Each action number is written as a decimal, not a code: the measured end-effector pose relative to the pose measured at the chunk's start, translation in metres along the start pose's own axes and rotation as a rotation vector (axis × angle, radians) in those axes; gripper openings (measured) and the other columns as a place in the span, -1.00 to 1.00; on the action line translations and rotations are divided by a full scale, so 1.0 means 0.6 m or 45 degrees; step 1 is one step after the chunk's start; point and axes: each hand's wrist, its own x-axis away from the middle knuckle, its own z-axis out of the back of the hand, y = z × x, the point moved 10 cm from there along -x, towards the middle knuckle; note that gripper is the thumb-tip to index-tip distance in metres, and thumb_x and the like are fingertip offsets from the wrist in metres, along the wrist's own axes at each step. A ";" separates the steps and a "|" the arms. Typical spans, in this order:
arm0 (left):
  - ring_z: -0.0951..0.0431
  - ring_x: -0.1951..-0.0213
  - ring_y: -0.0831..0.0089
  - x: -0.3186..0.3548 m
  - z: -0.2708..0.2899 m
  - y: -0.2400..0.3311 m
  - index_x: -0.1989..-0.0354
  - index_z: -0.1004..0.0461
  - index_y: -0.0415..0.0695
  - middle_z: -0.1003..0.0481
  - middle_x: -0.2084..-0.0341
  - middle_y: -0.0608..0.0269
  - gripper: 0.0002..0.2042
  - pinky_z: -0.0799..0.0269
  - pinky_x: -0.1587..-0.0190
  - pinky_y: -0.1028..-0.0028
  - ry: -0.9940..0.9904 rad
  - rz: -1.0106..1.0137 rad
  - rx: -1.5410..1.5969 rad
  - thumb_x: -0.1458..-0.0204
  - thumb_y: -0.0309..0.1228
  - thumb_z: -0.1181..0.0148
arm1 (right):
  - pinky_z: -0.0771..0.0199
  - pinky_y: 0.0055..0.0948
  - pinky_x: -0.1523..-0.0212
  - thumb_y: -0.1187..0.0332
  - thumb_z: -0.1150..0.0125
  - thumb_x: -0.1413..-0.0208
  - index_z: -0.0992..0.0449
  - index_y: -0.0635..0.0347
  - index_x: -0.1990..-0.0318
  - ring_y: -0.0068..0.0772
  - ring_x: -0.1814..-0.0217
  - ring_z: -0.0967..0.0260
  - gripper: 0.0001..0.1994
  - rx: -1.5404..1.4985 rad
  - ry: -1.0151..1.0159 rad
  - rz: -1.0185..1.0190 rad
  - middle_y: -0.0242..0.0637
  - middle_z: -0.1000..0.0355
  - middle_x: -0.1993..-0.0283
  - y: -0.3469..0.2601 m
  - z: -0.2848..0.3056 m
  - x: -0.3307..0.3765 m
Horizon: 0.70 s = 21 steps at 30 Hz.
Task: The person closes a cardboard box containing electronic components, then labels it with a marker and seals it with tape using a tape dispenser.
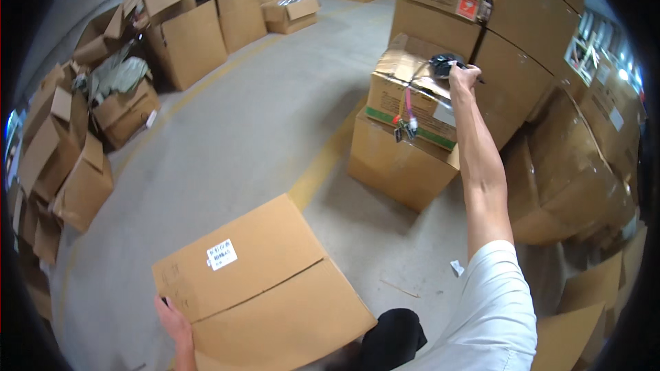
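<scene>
My left hand (174,321) grips the left edge of a large flat-topped cardboard box (261,271). The box is tilted in front of me, with a white label (221,253) and a seam across its face. A small dark spot shows by the left fingertips; I cannot make out what it is. My right arm stretches forward, and my right hand (464,77) is closed on a black object (445,63) of unclear kind, on top of a taped carton (412,93). Keys (404,128) on a pink strap hang down that carton's front.
Beneath the taped carton stands another box (399,158). Tall stacked cartons (522,48) rise at the right, with open boxes (584,302) near me. Open cartons (185,41) line the left side behind a yellow floor line (172,106). A paper scrap (457,268) lies on the floor.
</scene>
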 end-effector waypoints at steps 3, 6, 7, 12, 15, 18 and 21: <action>-0.62 -0.36 -0.29 -0.026 0.020 -0.009 -0.50 -0.51 -0.33 -0.63 -0.32 -0.29 -0.59 -0.52 -0.44 -0.04 -0.157 0.129 -0.032 -0.72 -0.28 -0.06 | -0.72 0.11 -0.42 -0.07 -0.68 -0.37 -0.48 0.25 -0.60 0.13 -0.37 -0.74 -0.16 0.450 -0.598 0.103 0.10 -0.74 -0.35 0.117 -0.113 0.203; -0.62 -0.40 -0.32 -0.035 -0.048 0.023 -0.51 -0.50 -0.33 -0.65 -0.33 -0.30 -0.59 -0.54 -0.44 -0.07 -0.162 0.145 0.159 -0.71 -0.30 -0.08 | -0.75 -0.02 -0.27 -0.04 -0.62 -0.45 -0.63 0.23 -0.52 -0.02 -0.23 -0.79 -0.31 0.396 -0.683 0.567 0.09 -0.81 -0.24 0.002 -0.087 0.065; -0.60 -0.41 -0.34 0.012 -0.012 -0.049 -0.53 -0.47 -0.34 -0.63 -0.36 -0.30 -0.57 -0.54 -0.44 -0.09 -0.101 0.237 0.087 -0.72 -0.28 -0.08 | -0.73 -0.03 -0.32 -0.09 -0.58 -0.49 -0.64 0.31 -0.48 0.04 -0.21 -0.79 -0.30 0.022 -0.485 0.717 0.14 -0.80 -0.18 -0.098 -0.144 0.110; -0.56 -0.46 -0.37 -0.033 -0.012 -0.002 -0.57 -0.40 -0.36 -0.58 -0.44 -0.31 -0.52 -0.54 -0.45 -0.14 -0.225 0.188 -0.199 -0.73 -0.23 -0.07 | -0.66 -0.15 -0.36 0.11 -0.37 -0.71 -0.51 0.38 -0.45 -0.15 -0.28 -0.66 -0.50 0.092 -0.742 0.645 -0.04 -0.67 -0.22 0.058 -0.023 0.424; -0.55 -0.47 -0.36 -0.024 -0.045 0.055 -0.49 -0.44 -0.37 -0.54 -0.48 -0.32 -0.56 -0.54 -0.48 -0.16 -0.179 0.085 -0.079 -0.73 -0.23 -0.09 | -0.66 -0.19 -0.36 0.18 -0.26 -0.79 -0.52 0.38 -0.43 -0.26 -0.25 -0.63 -0.59 -0.138 -0.789 0.832 -0.13 -0.66 -0.17 -0.103 0.105 0.369; -0.55 -0.49 -0.34 -0.019 0.036 0.030 -0.43 -0.45 -0.33 -0.51 -0.52 -0.30 -0.61 -0.53 -0.50 -0.17 -0.218 0.084 -0.196 -0.73 -0.23 -0.10 | -0.74 -0.25 -0.31 0.13 -0.17 -0.86 -0.46 0.30 -0.54 -0.36 -0.17 -0.68 -0.57 -0.678 -1.254 0.331 -0.12 -0.71 -0.19 -0.095 0.158 0.761; -0.53 -0.51 -0.33 -0.003 0.062 0.000 -0.41 -0.43 -0.32 -0.50 -0.53 -0.28 -0.62 -0.53 -0.50 -0.16 -0.178 0.082 -0.224 -0.73 -0.23 -0.10 | -0.81 -0.26 -0.12 0.05 -0.15 -0.86 -0.44 0.30 -0.63 -0.37 -0.01 -0.75 -0.47 -0.793 -1.557 0.042 -0.13 -0.75 -0.10 -0.189 0.258 1.003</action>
